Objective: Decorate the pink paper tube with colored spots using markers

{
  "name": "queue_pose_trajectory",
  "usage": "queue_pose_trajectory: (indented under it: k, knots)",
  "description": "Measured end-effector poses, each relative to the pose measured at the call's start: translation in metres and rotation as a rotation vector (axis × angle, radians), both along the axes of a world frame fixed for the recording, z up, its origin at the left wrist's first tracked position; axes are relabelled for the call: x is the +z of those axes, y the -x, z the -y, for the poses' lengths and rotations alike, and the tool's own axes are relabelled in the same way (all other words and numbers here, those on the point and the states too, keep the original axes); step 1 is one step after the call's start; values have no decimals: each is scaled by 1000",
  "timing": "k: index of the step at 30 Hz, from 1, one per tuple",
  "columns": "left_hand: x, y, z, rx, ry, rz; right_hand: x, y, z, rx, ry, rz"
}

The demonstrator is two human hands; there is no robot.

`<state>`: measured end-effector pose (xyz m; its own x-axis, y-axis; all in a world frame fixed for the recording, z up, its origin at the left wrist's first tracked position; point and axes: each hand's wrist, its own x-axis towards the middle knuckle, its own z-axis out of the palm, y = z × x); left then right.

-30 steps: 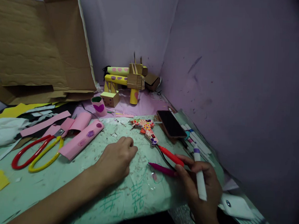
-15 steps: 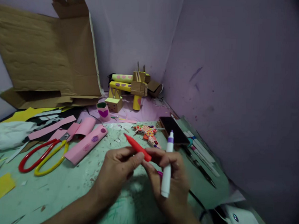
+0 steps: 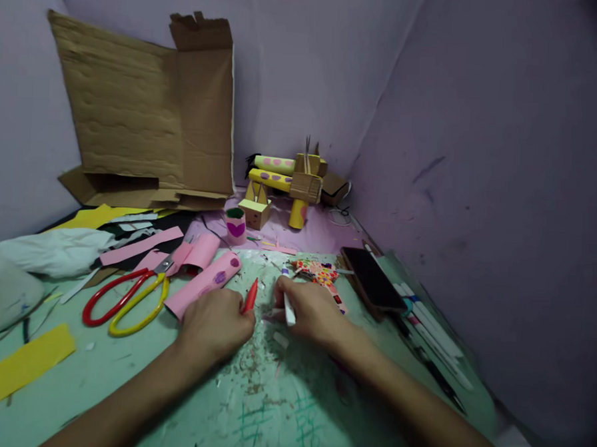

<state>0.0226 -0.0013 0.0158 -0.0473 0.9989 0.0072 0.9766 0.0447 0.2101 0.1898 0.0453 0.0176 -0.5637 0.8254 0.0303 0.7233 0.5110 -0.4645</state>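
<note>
I watch from afar: the left hand grasps a red marker beside the pink tube, and the right hand grips a white marker.

Red marker now in L hand only, R hand w/ white marker moved fwd.

green hash-like marks, on green tabletop
</note>
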Motion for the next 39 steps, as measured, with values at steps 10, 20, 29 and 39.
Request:
queue_pose_trajectory:
  k: [10,20,29,39]
  knots:
    - [11,-19,6,-55,77,1329,3,9,23,-162,310,-1113]
    - [4,-10,4,-91,-192,1164,31,-11,28,-270,214,-1366]
    - [4,-9,12,-384,-367,916,30,-10,42,-282,24,-1088]
    - [9,-8,12,-459,-440,921,29,-8,45,-299,71,-1075]
